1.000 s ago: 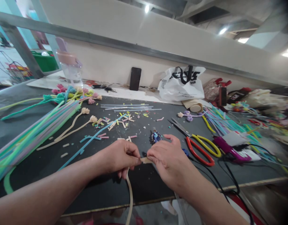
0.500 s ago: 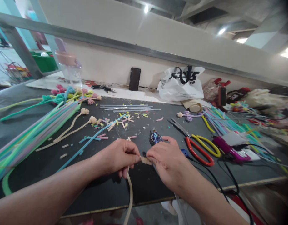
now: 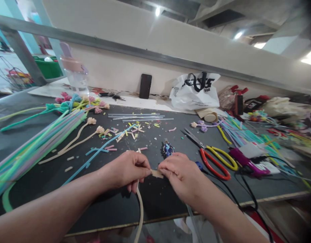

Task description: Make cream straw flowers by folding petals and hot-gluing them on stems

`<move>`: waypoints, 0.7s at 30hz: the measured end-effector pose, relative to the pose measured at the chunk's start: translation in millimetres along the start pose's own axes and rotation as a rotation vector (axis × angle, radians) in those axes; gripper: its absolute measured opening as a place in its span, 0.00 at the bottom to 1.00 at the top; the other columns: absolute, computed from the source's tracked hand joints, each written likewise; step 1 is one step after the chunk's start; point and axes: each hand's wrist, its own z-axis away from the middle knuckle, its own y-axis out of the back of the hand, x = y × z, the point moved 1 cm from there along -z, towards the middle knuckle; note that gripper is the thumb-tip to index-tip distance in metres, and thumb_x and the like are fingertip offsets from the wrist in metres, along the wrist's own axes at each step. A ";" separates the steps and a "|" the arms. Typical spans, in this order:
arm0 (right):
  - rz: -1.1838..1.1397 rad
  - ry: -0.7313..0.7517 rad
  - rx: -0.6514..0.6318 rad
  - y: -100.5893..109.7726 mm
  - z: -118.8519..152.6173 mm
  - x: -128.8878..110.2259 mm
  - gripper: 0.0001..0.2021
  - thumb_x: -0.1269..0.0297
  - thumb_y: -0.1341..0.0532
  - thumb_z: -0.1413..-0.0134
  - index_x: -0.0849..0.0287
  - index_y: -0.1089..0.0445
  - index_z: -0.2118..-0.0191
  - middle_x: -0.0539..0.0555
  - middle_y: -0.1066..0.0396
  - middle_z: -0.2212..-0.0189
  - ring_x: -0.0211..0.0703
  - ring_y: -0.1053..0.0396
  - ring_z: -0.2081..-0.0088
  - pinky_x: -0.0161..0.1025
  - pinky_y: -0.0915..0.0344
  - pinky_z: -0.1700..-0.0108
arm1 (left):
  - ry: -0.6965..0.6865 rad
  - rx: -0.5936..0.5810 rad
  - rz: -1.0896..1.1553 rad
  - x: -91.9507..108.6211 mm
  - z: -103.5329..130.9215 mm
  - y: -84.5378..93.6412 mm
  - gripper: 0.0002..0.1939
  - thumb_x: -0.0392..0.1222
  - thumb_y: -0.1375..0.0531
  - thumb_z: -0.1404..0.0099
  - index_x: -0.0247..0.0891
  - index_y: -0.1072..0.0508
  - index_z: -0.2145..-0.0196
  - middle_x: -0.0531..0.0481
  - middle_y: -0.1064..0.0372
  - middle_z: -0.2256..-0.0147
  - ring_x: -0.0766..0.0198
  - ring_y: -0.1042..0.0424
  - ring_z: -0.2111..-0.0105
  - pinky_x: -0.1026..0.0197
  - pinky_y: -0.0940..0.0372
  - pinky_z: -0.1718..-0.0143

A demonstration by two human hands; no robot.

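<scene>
My left hand (image 3: pixel 129 170) pinches a cream fuzzy stem (image 3: pixel 140 206), which hangs down past the table's front edge. A short flat beige piece (image 3: pixel 157 173) bridges the gap between the fingertips of both hands. My right hand (image 3: pixel 179 173) is closed, its thumb and fingers on the right end of that piece. Just beyond the right knuckles shows a dark blue, shiny object with a pointed tip (image 3: pixel 168 147); the hand hides its rest. Below the right wrist a clear stick (image 3: pixel 193 219) slants down; I cannot tell whether it joins the blue object.
Scissors with red and yellow handles (image 3: pixel 216 162) lie right, near a purple device (image 3: pixel 248 163) and black cables. Fuzzy stems (image 3: pixel 44 141) are bundled at left. Cut bits (image 3: pixel 131 133) and clear sticks (image 3: pixel 140 116) lie mid-table. Behind stand a phone (image 3: pixel 145 86), bottle (image 3: pixel 74 74) and white bag (image 3: pixel 196 92).
My right hand has shifted slightly, its fingers drawn closer together, and more of the beige piece shows. The clear stick below the wrist has moved a little. My left hand stays nearly still.
</scene>
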 end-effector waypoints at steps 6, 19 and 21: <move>-0.071 -0.088 -0.019 9.9 -0.9 2.9 0.11 0.74 0.48 0.44 0.58 0.30 0.70 0.50 0.29 0.73 0.38 0.33 0.69 0.34 0.43 0.66 | -0.016 0.006 -0.009 -3.0 -0.6 2.1 0.06 0.41 0.45 0.46 0.36 0.34 0.75 0.58 0.38 0.83 0.71 0.35 0.88 0.72 0.43 0.89; -0.060 0.053 0.052 8.7 2.7 -3.9 0.08 0.69 0.46 0.43 0.56 0.31 0.62 0.51 0.28 0.63 0.41 0.33 0.60 0.42 0.46 0.56 | -0.032 0.036 -0.001 -0.7 -0.8 3.2 0.05 0.38 0.46 0.47 0.36 0.35 0.77 0.58 0.38 0.84 0.71 0.36 0.89 0.72 0.44 0.90; -0.046 0.053 0.024 7.8 1.8 -4.7 0.06 0.68 0.44 0.45 0.56 0.31 0.62 0.50 0.28 0.63 0.41 0.33 0.60 0.43 0.46 0.55 | -0.043 0.037 0.007 -0.9 -1.0 3.4 0.05 0.39 0.46 0.46 0.36 0.35 0.78 0.59 0.39 0.86 0.71 0.37 0.89 0.72 0.44 0.90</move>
